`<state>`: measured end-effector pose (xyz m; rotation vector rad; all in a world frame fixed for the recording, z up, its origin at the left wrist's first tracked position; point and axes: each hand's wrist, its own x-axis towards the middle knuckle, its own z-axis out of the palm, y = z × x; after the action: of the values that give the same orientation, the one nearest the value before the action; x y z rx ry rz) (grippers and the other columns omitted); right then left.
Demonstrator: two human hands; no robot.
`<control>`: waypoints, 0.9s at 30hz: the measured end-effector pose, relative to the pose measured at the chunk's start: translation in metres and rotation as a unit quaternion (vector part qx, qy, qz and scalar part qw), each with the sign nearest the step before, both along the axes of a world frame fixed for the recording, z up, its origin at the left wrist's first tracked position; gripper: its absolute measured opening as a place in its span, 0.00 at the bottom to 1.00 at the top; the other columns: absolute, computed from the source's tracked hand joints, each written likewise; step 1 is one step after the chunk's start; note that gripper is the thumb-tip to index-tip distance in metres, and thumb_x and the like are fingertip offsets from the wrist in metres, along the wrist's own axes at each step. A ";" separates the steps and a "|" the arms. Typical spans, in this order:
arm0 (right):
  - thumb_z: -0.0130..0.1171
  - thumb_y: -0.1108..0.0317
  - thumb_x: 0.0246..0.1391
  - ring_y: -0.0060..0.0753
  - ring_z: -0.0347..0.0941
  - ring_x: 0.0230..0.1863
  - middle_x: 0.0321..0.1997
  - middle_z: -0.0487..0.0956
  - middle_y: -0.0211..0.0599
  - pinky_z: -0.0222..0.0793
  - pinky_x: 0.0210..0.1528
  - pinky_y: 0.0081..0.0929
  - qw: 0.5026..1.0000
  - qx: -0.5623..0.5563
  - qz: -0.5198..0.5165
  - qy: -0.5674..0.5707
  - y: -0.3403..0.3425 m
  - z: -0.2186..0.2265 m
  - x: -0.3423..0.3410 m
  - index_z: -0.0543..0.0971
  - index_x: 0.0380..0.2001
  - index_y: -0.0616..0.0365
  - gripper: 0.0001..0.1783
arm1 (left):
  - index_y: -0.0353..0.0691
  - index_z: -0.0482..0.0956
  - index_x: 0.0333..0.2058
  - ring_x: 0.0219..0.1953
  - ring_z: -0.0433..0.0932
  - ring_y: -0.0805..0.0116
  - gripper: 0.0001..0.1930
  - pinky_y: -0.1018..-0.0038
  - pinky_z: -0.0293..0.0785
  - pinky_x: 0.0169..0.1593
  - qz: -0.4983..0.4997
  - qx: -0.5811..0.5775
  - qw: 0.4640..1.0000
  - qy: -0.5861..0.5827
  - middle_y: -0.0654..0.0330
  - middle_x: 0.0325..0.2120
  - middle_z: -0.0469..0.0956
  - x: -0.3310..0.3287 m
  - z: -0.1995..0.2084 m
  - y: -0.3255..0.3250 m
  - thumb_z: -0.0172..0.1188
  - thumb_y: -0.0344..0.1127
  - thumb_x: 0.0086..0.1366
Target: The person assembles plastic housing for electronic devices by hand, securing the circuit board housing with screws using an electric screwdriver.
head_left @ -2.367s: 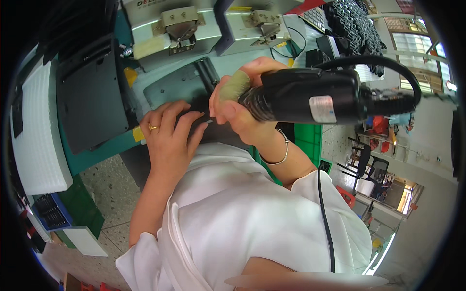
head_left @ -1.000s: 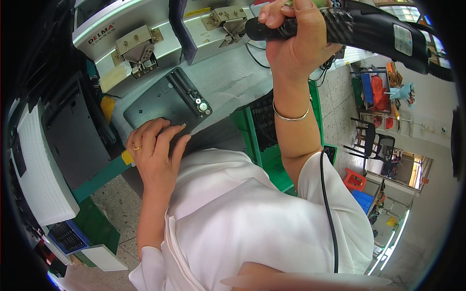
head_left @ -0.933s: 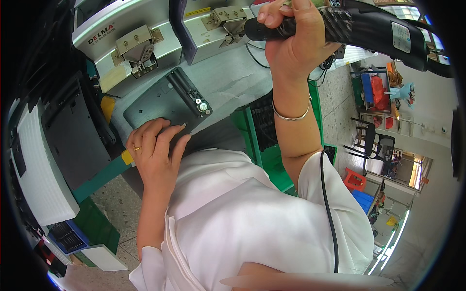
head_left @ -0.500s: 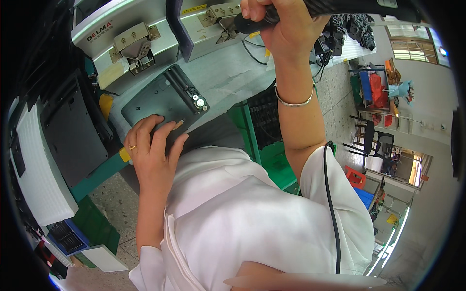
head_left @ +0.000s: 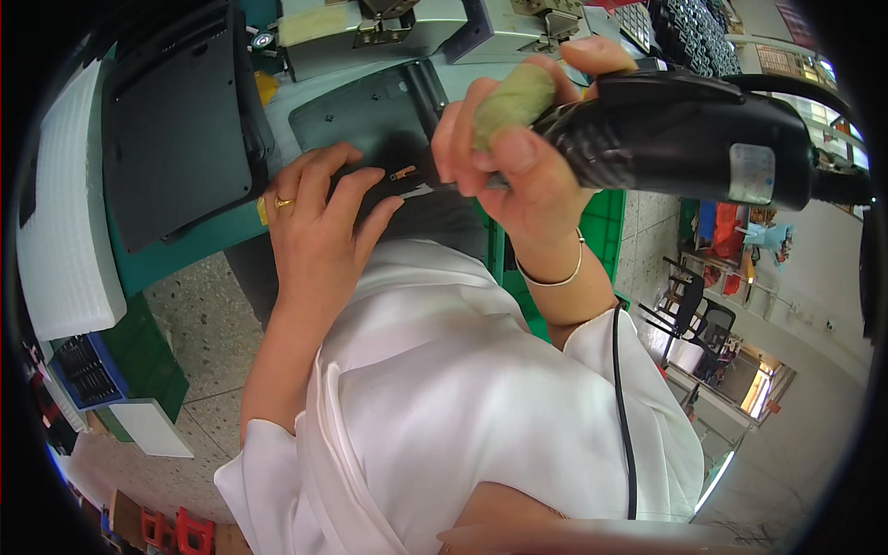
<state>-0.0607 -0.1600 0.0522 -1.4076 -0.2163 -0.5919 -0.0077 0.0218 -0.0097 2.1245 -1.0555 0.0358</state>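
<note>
A dark flat plastic panel lies on the bench, with a long ridge along its right side and a small copper-coloured piece near its near edge. My left hand rests on the panel's near left part, fingers spread and pressing down lightly. Above the panel's right side, my right hand is wrapped round a black electric screwdriver with a cable at its back end. A pale green cover sits on one of its fingers. My right hand hides the tool's tip and the panel's right end.
Left of my left hand, dark panels lie stacked beside white foam. A metal machine with brackets stands behind the work panel. Many small black parts sit at the far right. A green crate is below the bench edge.
My right hand has brought the screwdriver down and toward me, over the panel's right side. My left hand stays on the panel. The whole view has shifted.
</note>
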 end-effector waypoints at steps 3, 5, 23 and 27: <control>0.63 0.69 0.56 0.28 0.66 0.16 0.22 0.69 0.33 0.67 0.21 0.29 0.999 -0.030 0.001 0.025 0.008 -0.006 0.001 0.56 0.61 0.40 0.35 | 0.47 0.79 0.37 0.50 0.71 0.61 0.16 0.64 0.62 0.49 0.003 -0.020 1.000 -0.012 0.66 0.45 0.73 0.000 -0.002 0.001 0.72 0.38 0.48; 0.64 0.67 0.55 0.27 0.65 0.15 0.21 0.69 0.32 0.67 0.21 0.30 0.995 -0.083 -0.035 0.036 0.010 -0.009 0.001 0.57 0.60 0.40 0.35 | 0.47 0.79 0.36 0.49 0.71 0.62 0.16 0.64 0.63 0.49 0.001 -0.019 1.000 -0.014 0.66 0.45 0.73 0.000 -0.001 0.001 0.72 0.38 0.48; 0.61 0.78 0.52 0.29 0.66 0.16 0.21 0.67 0.32 0.66 0.17 0.26 0.970 -0.241 -0.021 0.031 0.017 -0.011 0.006 0.55 0.48 0.49 0.28 | 0.45 0.77 0.38 0.49 0.70 0.61 0.18 0.62 0.65 0.51 -0.007 -0.028 1.000 -0.011 0.65 0.46 0.72 0.002 -0.001 0.002 0.72 0.36 0.47; 0.60 0.78 0.53 0.28 0.66 0.16 0.21 0.68 0.32 0.67 0.18 0.26 0.973 -0.228 -0.044 -0.001 0.024 -0.013 -0.002 0.56 0.48 0.50 0.27 | 0.43 0.76 0.39 0.51 0.70 0.59 0.19 0.60 0.66 0.52 -0.015 -0.033 0.999 -0.033 0.61 0.47 0.71 0.004 0.000 0.005 0.71 0.34 0.46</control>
<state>-0.0623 -0.1364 0.0395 -1.8689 -0.3061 -0.6412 -0.0037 0.0269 -0.0099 2.0611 -1.1096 0.1264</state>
